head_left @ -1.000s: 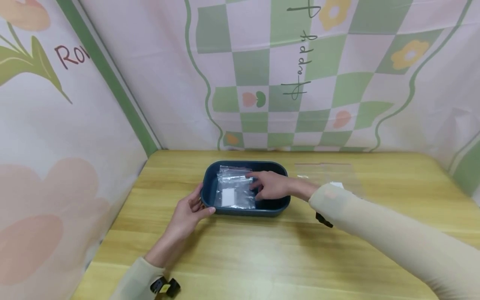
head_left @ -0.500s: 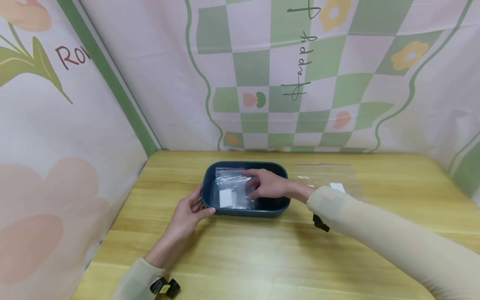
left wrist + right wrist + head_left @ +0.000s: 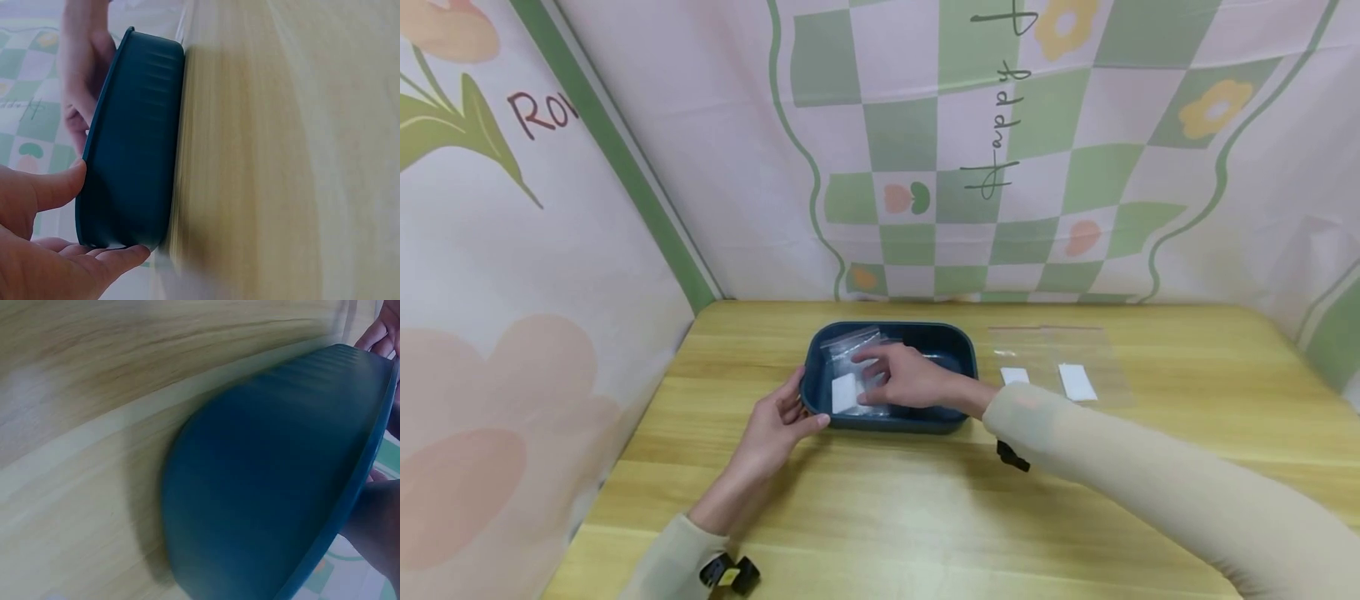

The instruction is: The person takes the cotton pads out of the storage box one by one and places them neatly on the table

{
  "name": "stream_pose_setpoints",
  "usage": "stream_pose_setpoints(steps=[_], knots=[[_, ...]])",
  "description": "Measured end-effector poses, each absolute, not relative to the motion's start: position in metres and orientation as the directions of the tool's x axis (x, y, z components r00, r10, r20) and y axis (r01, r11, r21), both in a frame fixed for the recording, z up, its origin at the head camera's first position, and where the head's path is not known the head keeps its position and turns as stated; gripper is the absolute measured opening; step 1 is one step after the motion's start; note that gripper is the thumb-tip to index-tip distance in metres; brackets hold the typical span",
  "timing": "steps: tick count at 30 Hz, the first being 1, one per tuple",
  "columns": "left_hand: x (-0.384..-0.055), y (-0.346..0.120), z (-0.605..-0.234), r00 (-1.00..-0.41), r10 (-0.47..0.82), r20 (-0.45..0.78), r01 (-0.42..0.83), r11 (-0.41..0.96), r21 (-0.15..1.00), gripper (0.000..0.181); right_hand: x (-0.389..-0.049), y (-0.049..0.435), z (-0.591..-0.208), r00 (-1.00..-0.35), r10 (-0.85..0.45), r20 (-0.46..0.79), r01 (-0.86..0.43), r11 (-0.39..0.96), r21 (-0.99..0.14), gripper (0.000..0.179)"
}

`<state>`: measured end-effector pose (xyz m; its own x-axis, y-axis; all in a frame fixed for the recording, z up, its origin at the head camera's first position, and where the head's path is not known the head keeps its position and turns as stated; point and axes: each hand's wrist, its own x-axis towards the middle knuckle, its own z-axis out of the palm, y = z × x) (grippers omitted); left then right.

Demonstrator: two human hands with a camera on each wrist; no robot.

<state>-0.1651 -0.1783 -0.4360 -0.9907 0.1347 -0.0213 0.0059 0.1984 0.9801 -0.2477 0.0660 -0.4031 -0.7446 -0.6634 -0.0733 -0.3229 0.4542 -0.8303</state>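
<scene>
A dark blue oblong basin (image 3: 887, 425) stands on the table near its back edge. My left hand (image 3: 767, 433) grips its left end, the thumb on the rim and the fingers against the outer wall; the left wrist view shows this hold too. Inside the basin lie clear zip-lock bags (image 3: 848, 342) with a white patch, overlapping so that I cannot tell their number. Reaching in from the right, my right hand (image 3: 913, 379) has its index finger and thumb spread over the bags' right part. Its fingertips seem to touch the plastic; no pinch shows. The basin wall hides them in the right wrist view.
Right of the basin, two flat clear bags (image 3: 1086, 350) with white patches lie side by side on the wooden table (image 3: 880, 517). My right sleeve (image 3: 1112, 450) crosses just in front of them. A patterned cloth (image 3: 902, 142) hangs behind the table.
My right hand has moved left inside the basin, and the bags under it have shifted left and tilted. More of the two bags on the table now shows. The left hand keeps its place.
</scene>
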Motion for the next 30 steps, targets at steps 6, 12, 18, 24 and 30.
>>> stream_pose_setpoints(steps=[6, 12, 18, 24, 30], knots=[[-0.165, -0.178, -0.435, -0.990, 0.136, -0.023, 0.004, 0.196, 0.981, 0.084, -0.242, 0.059, -0.400, -0.783, -0.618, -0.077, -0.328, 0.514, -0.793, 0.058], [-0.164, -0.177, -0.436, -0.991, 0.133, -0.026, -0.001, 0.186, 0.983, 0.084, -0.237, 0.061, -0.398, -0.812, -0.580, -0.070, -0.306, 0.526, -0.794, 0.060], [-0.163, -0.178, -0.435, -0.991, 0.128, -0.026, -0.002, 0.186, 0.983, 0.084, -0.230, 0.070, -0.392, -0.802, -0.597, -0.025, -0.346, 0.497, -0.796, 0.063], [-0.163, -0.178, -0.435, -0.992, 0.125, -0.021, 0.004, 0.202, 0.979, 0.085, -0.221, 0.086, -0.377, -0.789, -0.614, 0.019, -0.390, 0.477, -0.788, 0.066], [-0.163, -0.177, -0.435, -0.991, 0.130, -0.015, 0.013, 0.206, 0.979, 0.085, -0.217, 0.112, -0.361, -0.812, -0.582, 0.043, -0.386, 0.480, -0.788, 0.067]])
